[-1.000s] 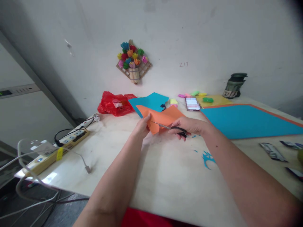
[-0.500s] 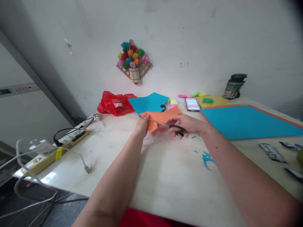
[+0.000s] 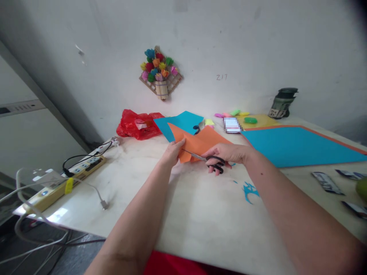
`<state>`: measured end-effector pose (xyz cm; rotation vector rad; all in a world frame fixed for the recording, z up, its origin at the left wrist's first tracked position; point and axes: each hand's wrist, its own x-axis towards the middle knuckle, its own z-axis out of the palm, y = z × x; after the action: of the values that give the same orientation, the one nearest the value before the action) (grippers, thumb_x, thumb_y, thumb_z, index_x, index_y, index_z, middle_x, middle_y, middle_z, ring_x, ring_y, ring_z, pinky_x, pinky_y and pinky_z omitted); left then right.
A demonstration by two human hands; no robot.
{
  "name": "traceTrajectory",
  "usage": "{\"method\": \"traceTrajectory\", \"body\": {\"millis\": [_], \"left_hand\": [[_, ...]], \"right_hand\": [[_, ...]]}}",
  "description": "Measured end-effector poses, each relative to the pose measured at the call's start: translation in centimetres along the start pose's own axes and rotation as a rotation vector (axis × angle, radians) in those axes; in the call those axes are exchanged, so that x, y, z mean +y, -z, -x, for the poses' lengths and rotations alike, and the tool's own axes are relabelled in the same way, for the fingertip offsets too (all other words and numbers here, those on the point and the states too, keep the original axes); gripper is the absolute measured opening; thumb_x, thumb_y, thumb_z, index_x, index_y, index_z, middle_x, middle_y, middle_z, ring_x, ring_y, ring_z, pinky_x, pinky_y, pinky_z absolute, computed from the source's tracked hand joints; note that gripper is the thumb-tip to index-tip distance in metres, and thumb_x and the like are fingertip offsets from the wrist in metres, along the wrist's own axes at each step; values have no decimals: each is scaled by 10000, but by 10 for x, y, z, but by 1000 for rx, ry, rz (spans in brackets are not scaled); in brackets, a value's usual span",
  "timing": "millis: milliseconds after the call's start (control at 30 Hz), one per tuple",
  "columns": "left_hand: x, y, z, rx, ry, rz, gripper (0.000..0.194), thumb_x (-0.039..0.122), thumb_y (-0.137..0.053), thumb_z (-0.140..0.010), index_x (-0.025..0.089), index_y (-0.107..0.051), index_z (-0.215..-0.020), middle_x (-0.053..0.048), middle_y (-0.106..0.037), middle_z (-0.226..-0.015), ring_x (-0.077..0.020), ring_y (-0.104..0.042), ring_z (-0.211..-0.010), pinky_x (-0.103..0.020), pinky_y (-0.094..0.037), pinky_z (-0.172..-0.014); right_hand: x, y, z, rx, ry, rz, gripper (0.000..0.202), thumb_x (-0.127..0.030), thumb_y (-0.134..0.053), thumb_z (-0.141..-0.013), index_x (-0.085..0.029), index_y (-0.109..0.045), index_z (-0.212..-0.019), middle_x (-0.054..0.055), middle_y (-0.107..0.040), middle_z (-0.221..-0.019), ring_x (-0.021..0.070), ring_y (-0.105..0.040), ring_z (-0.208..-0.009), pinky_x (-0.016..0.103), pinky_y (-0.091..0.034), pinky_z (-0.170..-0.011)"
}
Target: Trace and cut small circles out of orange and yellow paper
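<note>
An orange sheet of paper (image 3: 200, 140) is held above the table, its left edge pinched between the thumb and fingers of my left hand (image 3: 173, 152). My right hand (image 3: 223, 156) grips the black handles of a pair of scissors (image 3: 215, 163). Their metal blades point left, at the lower part of the orange paper, close to my left fingers. Behind lies a blue sheet of paper (image 3: 183, 118), partly covered by the orange one. On the table in front of my right forearm are blue paper scraps (image 3: 249, 191).
A large blue sheet with orange beneath (image 3: 301, 147) lies right. A phone (image 3: 232, 125), a green bottle (image 3: 283, 103) and a red plastic bag (image 3: 139, 125) stand toward the wall. A power strip (image 3: 65, 181) with cables runs along the left edge. Small packets (image 3: 327, 183) lie far right.
The orange paper has turned and shows more of its surface, with a corner now raised at the upper left. Both hands have shifted slightly; the scissors have dropped a little.
</note>
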<state>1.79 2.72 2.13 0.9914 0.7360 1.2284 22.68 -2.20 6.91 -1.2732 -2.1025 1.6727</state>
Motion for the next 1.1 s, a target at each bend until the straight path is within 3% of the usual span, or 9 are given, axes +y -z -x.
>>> {"method": "traceTrajectory", "body": {"millis": [100,167,300,400,600,767,867,1000,1100], "left_hand": [[1,-1,2,15,29,-36,289,278,-687,-655,120,-608,-885,-120,-673,-905,-273,-624,-882,-389,-477,-815],[2,-3,3,14,43,-29,289,268,-689,-648,113,-605,-877,-125,-673,-898,-272,-624,-878,-387,-477,-817],[3,-4,3,-2,81,35,276,226,-676,-647,107,-600,-884,-119,-672,-891,-262,-618,-895,-376,-476,-831],[3,-3,2,8,99,56,229,213,-649,-665,109,-601,-863,-112,-668,-884,-259,-619,-883,-376,-486,-814],[5,-5,4,-29,75,80,237,213,-646,-666,114,-596,-875,-112,-662,-856,-257,-614,-880,-371,-487,-798],[7,-6,6,44,99,155,236,197,-590,-674,107,-573,-892,-96,-655,-834,-237,-615,-865,-356,-486,-793],[7,-5,6,29,95,203,239,185,-552,-667,106,-569,-892,-86,-649,-832,-228,-616,-855,-351,-489,-783],[10,-4,8,-67,46,217,282,329,-566,-718,134,-588,-920,-90,-646,-900,-237,-606,-891,-333,-494,-754],[14,-7,11,-150,58,97,398,478,-578,-723,164,-599,-967,-97,-634,-990,-250,-596,-928,-320,-497,-725]], "right_hand": [[0,0,0,-10,-2,-20,655,-404,-612,-723,-207,-379,-1303,65,-675,-801,114,-613,-553,147,-327,-334],[4,2,-2,13,9,-34,622,-409,-606,-724,-212,-409,-1281,32,-655,-726,95,-581,-505,149,-320,-327],[14,6,-7,26,44,-62,421,-438,-627,-687,-159,-598,-1001,-2,-574,-619,69,-511,-455,148,-326,-312],[19,7,-9,3,60,-80,342,-462,-610,-694,-143,-605,-816,14,-570,-646,77,-523,-479,152,-353,-317],[18,4,-9,-28,89,-107,373,-472,-561,-732,-137,-586,-893,58,-617,-728,122,-592,-536,171,-387,-334],[14,-2,-10,50,110,-132,316,-429,-581,-729,-135,-581,-846,16,-591,-641,81,-541,-464,159,-350,-319],[15,-5,-13,85,114,-136,322,-427,-593,-713,-138,-577,-854,4,-584,-609,82,-539,-446,160,-320,-304],[20,-4,-20,117,142,-132,310,-422,-601,-703,-137,-572,-823,4,-585,-597,85,-542,-435,163,-289,-296],[22,-3,-24,188,177,-137,301,-418,-590,-711,-126,-585,-786,15,-577,-589,83,-533,-430,167,-264,-291]]}}
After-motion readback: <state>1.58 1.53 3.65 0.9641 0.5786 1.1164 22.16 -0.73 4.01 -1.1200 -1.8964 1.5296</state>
